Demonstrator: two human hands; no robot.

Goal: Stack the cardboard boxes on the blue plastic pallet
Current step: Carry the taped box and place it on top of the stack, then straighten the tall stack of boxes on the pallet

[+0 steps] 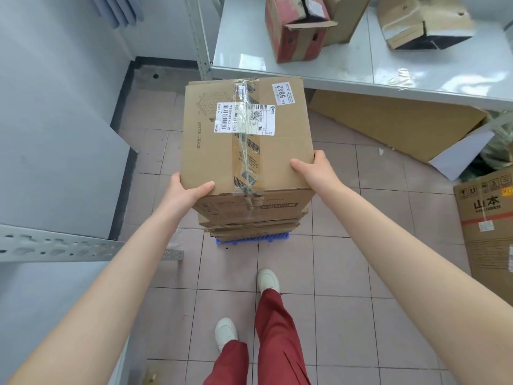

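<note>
A person stands on a tiled floor and holds a taped cardboard box by its near corners, on top of a stack of boxes. The left hand clasps the near left corner, thumb lying flat on the top face and the other fingers wrapped out of sight down the left side, so whether they are spread cannot be told. The right hand grips the near right corner the same way, thumb pressed on the top, fingers curled over the right edge. The box carries shipping labels and a strip of clear tape running from near to far. Under the stack, only the near edge of the blue pallet shows, resting on the floor. Whether the top box sits fully on the one below or is held just above it cannot be told. At the far right, a grey shelf bears a red and brown box and another brown box. A flattened sheet of cardboard leans beneath the shelf. At the right edge stands a printed carton. Near the bottom, red trousers and white shoes are visible.
</note>
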